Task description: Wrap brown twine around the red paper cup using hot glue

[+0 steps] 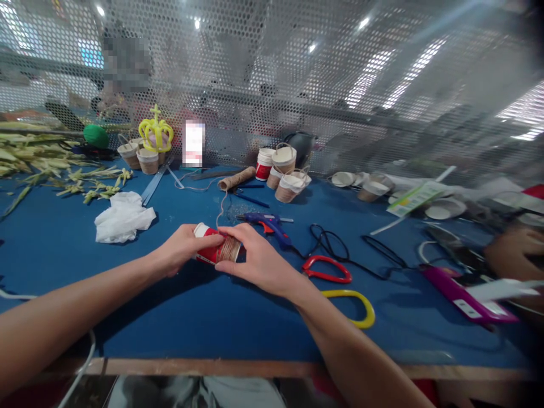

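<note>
A red and white paper cup (206,256) lies tipped sideways between my two hands above the blue table. Brown twine (230,249) is wound around one end of it. My left hand (182,249) grips the white-rimmed end, thumb laid along the side. Around the wrapped end my right hand (257,256) is closed, with thumb and fingers pressing the twine. From the cup a loose strand (220,211) runs up to a twine roll (238,179) farther back. A blue glue gun (267,222) rests just beyond my right hand.
Red (327,259) and yellow (369,309) handle loops lie by my right forearm. A crumpled white cloth (123,218) is at left. Twine-wrapped cups (285,187) stand along the perforated screen (238,73). A purple power strip (463,294) and another person's arm (516,252) are at right.
</note>
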`<state>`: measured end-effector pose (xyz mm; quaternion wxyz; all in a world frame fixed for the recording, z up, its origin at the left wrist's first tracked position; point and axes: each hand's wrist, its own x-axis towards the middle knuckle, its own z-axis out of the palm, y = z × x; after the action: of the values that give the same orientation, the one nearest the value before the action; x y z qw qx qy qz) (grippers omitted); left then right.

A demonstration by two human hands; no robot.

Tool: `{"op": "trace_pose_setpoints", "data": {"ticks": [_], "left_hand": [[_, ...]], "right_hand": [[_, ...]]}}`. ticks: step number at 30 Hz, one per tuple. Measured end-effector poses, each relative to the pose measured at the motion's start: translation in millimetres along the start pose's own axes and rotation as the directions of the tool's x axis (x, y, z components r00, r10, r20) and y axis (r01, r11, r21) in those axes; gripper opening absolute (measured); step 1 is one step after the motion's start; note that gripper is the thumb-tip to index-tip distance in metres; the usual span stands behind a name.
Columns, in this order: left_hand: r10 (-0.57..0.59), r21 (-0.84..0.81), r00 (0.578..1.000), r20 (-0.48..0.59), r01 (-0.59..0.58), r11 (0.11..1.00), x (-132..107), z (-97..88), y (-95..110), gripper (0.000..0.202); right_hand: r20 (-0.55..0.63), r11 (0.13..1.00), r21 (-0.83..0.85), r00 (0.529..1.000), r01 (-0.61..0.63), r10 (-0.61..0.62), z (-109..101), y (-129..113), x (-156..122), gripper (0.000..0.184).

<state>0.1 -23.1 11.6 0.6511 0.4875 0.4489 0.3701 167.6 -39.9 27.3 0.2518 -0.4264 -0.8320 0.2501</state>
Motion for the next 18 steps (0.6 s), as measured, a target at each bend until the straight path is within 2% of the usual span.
{"op": "trace_pose_setpoints", "data": {"ticks": [2, 5, 7, 10, 12, 13, 16, 18], "left_hand": [[-0.004, -0.021, 1.000, -0.002, 0.004, 1.000, -1.1, 0.7, 1.0, 0.024], [0.001, -0.018, 1.000, 0.011, -0.001, 1.000, -1.5, 0.2, 2.7, 0.026], [0.022, 0.030, 1.000, -0.012, -0.021, 0.999, -0.9, -1.2, 3.5, 0.027], [0.037, 0.112, 0.999, -0.036, -0.033, 0.993, 1.0, -4.0, 4.3, 0.026], [0.033, 0.147, 0.999, -0.042, -0.027, 0.989, 2.7, -5.5, 4.8, 0.027], [0.029, 0.159, 0.998, -0.047, -0.021, 0.987, 3.5, -6.0, 5.2, 0.027], [-0.002, 0.158, 0.998, -0.062, 0.012, 0.987, 5.2, -6.5, 6.9, 0.026], [-0.024, 0.143, 0.997, -0.069, 0.033, 0.989, 5.5, -6.7, 8.1, 0.024]], "right_hand": [[-0.029, 0.999, 0.021, 0.999, -0.030, 0.030, -2.0, 1.7, 1.3, 0.055], [-0.156, 0.988, 0.071, 0.977, -0.134, 0.144, -15.5, 4.8, 4.5, 0.042], [-0.282, 0.972, 0.043, 0.931, -0.229, 0.232, -31.7, 8.1, 6.7, 0.033], [-0.419, 0.897, -0.151, 0.849, -0.415, 0.323, -57.5, 17.9, 8.6, 0.026], [-0.381, 0.778, -0.325, 0.827, -0.538, 0.413, -68.0, 28.9, 8.9, 0.023], [-0.311, 0.715, -0.414, 0.825, -0.564, 0.472, -70.0, 35.6, 9.0, 0.022], [-0.193, 0.685, -0.461, 0.818, -0.564, 0.543, -64.5, 57.9, 9.7, 0.013], [-0.175, 0.690, -0.453, 0.815, -0.565, 0.552, -56.0, 71.8, 11.2, 0.011]]}}
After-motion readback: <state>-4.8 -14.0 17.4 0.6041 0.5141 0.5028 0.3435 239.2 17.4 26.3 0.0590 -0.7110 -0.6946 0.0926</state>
